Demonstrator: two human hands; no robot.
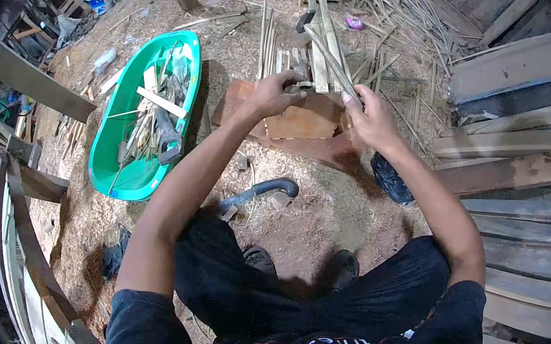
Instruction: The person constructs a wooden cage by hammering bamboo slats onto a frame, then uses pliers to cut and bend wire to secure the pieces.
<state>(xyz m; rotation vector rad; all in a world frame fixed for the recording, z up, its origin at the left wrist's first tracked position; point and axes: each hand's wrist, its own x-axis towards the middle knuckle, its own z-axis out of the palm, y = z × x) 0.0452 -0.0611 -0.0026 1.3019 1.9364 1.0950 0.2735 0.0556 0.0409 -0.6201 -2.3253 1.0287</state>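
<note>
My right hand (369,119) is closed around the handle end of a hammer (330,60), whose dark head points away from me to the upper left. My left hand (276,95) is curled, with thumb and fingers close together over the near ends of some wood strips. What it pinches, if anything, is too small to make out. Below both hands lies a reddish-brown wooden board (243,127) with a lighter wooden panel (302,120) on it. Pale wood strips (320,57) extend away from the board, beside the hammer.
A green tub (97,157) with wood scraps stands left. A pink tape measure (354,23) lies beyond the strips. A dark curved pipe-like piece (266,188) is before my feet. Planks (520,143) are stacked at right, and curved wooden pieces (26,244) stand at left. Shavings cover the floor.
</note>
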